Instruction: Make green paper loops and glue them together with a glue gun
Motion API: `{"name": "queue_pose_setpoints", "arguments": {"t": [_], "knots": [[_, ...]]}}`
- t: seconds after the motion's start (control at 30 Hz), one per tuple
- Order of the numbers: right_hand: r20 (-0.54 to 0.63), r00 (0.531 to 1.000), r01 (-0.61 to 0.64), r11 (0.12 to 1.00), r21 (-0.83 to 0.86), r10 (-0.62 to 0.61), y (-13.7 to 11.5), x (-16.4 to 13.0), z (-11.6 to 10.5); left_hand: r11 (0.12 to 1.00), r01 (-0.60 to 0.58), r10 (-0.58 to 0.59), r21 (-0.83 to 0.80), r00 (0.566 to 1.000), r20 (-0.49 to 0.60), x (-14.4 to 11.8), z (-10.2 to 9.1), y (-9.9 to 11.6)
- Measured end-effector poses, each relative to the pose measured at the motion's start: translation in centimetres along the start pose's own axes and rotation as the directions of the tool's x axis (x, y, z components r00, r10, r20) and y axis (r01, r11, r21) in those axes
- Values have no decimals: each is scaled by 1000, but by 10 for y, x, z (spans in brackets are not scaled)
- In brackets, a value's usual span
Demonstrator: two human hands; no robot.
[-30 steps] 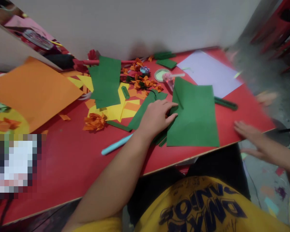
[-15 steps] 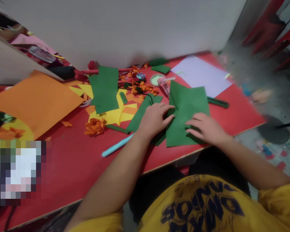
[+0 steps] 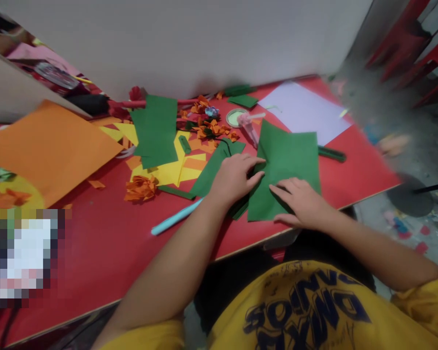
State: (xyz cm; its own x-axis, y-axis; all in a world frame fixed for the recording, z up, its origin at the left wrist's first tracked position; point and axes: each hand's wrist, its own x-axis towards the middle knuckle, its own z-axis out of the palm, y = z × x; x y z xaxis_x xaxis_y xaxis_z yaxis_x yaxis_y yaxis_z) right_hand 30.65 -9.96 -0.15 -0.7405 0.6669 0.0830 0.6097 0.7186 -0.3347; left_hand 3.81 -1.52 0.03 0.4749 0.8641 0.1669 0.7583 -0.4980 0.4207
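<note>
Where table edge (image 3: 241,249) nears, both hands flat on green sheet (image 3: 295,155).

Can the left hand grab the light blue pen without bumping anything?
Probably yes. The left hand rests on the green paper, and the light blue pen lies just beside that forearm on bare red table, nothing between.

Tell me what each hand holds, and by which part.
Neither lifts anything. Left hand presses the green sheet at its left edge; right hand lies flat on its lower middle.

Dim indoor light, soft blur, warped edges
</note>
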Motion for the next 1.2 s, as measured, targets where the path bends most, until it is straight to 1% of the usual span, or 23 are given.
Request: {"name": "queue_pose_setpoints", "arguments": {"t": [0.03,0.1,0.2,0.3,0.43,0.63,0.87,1.03,1.2], "knots": [[-11,999,-45,998,-55,44,1,6,3,1000,-4,4,0,1000,2,0,0,1],[-10,997,-79,988,-133,79,2,13,7,1000,-8,8,1,1000,12,0,0,2],[-16,999,-48,985,-167,46,4,13,10,1000,-8,8,-1,1000,28,1,0,2],[-38,999,-35,988,-150,30,5,7,11,1000,-12,12,-2,1000,21,1,0,2],[-54,997,-56,991,-122,50,6,6,11,1000,-10,11,-4,1000,18,1,1,1],[-41,997,-64,992,-106,60,3,8,9,1000,-3,3,4,1000,25,0,0,2],[-59,997,-63,992,-110,57,3,6,9,1000,6,-6,-2,1000,30,0,0,2],[-37,997,-64,993,-95,61,3,6,7,1000,6,-6,-10,1000,26,0,0,1],[-62,997,-55,995,-85,50,5,5,10,1000,9,-9,-4,999,32,0,-1,2]]}}
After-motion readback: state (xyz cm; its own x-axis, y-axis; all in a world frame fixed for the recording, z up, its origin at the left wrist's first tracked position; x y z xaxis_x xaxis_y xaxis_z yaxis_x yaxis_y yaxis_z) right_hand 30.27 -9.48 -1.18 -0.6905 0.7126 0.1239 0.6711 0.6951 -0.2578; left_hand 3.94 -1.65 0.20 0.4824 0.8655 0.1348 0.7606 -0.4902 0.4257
